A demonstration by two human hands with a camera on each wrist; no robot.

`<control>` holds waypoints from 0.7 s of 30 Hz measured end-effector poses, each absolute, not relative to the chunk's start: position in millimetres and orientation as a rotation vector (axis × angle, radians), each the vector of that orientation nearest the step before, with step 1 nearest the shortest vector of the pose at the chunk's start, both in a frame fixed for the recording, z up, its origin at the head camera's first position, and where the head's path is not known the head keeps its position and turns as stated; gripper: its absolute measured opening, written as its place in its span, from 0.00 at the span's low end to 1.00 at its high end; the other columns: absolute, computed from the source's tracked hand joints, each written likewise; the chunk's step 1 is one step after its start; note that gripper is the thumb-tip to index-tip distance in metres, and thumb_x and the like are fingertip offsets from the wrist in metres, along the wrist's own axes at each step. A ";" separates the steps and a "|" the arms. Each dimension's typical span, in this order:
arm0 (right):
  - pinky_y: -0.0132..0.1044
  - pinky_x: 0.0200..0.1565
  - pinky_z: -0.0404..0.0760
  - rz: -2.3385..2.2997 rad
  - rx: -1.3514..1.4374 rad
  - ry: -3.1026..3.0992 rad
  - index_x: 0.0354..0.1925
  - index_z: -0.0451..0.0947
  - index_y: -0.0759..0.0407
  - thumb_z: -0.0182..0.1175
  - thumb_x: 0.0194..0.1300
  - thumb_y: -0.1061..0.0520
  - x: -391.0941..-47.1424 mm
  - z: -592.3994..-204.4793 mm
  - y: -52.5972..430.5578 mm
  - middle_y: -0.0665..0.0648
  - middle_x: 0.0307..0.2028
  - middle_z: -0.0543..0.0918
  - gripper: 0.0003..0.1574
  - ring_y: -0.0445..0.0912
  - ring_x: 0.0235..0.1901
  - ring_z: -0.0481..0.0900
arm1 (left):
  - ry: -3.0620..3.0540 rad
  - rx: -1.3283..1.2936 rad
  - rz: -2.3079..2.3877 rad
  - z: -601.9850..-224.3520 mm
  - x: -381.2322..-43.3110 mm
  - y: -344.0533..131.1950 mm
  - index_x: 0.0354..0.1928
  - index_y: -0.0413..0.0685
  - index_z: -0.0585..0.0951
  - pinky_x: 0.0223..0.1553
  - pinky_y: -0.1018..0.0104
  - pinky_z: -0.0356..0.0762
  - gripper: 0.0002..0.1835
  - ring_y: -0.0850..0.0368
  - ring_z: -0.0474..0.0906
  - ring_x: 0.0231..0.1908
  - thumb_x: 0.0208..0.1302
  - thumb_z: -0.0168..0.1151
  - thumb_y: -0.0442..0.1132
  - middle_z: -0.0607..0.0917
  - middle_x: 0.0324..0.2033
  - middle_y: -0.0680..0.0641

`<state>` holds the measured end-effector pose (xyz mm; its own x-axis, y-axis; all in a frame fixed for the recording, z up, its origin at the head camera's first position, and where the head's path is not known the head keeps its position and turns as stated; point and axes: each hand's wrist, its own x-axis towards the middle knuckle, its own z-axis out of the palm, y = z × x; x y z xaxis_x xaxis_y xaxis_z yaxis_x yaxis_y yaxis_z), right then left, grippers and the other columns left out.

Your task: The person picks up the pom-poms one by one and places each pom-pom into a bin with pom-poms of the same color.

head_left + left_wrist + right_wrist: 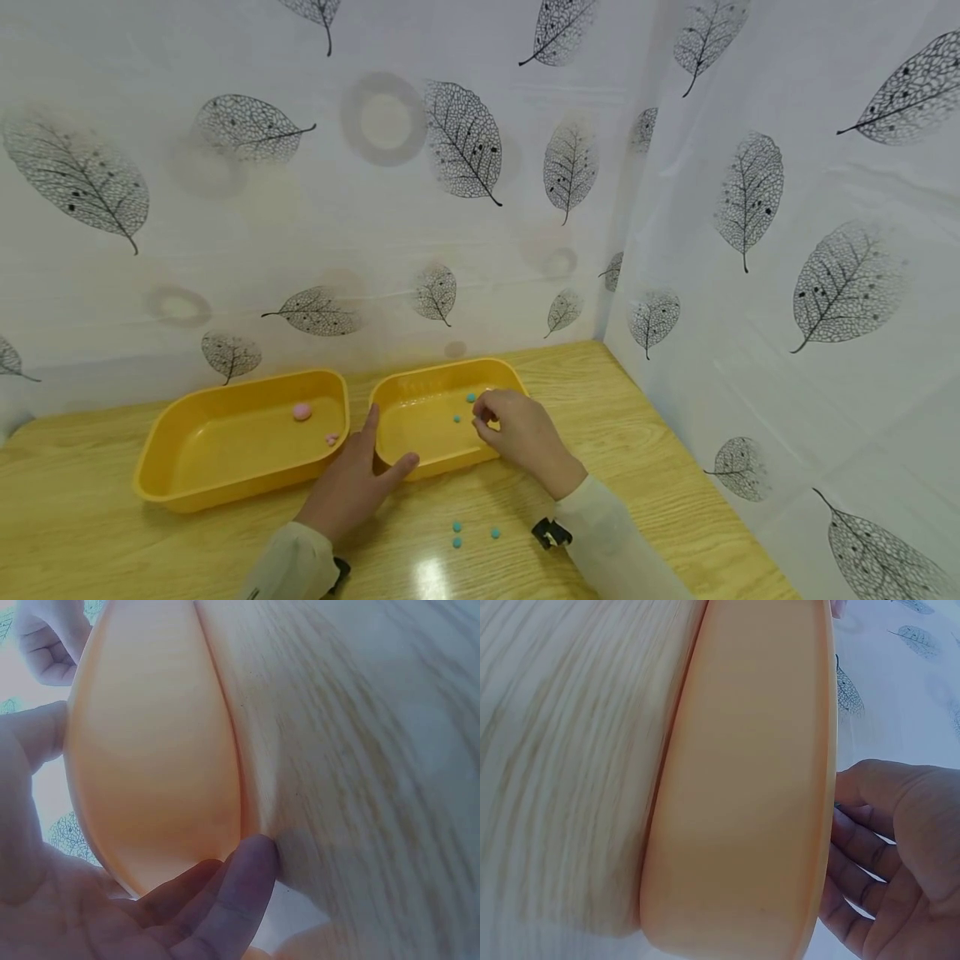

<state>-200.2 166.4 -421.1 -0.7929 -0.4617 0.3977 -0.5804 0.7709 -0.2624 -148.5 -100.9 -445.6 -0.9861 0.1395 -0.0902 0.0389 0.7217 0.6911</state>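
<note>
My left hand (352,487) holds the near left corner of the smaller yellow tray (408,425), its thumb along the front and its index finger on the left side. In the left wrist view, the other fingers (247,889) bend against the tray's lower wall. Over the right part of that tray, my right hand (528,433) has thumb and index finger together. A tiny dark teal bit (837,804) shows at those fingertips, mostly hidden; it looks like a small teal ball. Two teal balls (471,397) lie on the tray floor.
Several teal balls (495,533) lie on the wooden table (405,558) in front of the smaller tray. Left of it stands a larger yellow tray (240,450) with a pink ball (302,411) and smaller pink bits (331,438). Leaf-patterned white sheets (510,275) border the back and right.
</note>
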 end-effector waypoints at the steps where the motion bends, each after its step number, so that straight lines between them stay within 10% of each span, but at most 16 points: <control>1: 0.32 0.33 0.81 0.543 0.801 -2.659 0.37 0.83 0.53 0.71 0.66 0.58 -200.3 -421.2 166.6 0.47 0.32 0.85 0.04 0.46 0.32 0.84 | 2.789 0.145 1.113 -445.7 -148.6 -100.9 0.84 0.49 0.37 0.67 0.32 0.66 0.63 0.30 0.63 0.72 0.63 0.52 0.80 0.57 0.78 0.32; 21: 0.30 0.31 0.77 0.513 0.765 -2.699 0.35 0.82 0.51 0.71 0.66 0.58 -204.4 -427.9 169.8 0.46 0.30 0.83 0.05 0.38 0.29 0.77 | 2.796 0.139 1.109 -447.5 -148.1 -101.0 0.84 0.51 0.37 0.66 0.33 0.68 0.63 0.31 0.64 0.72 0.63 0.51 0.80 0.57 0.79 0.34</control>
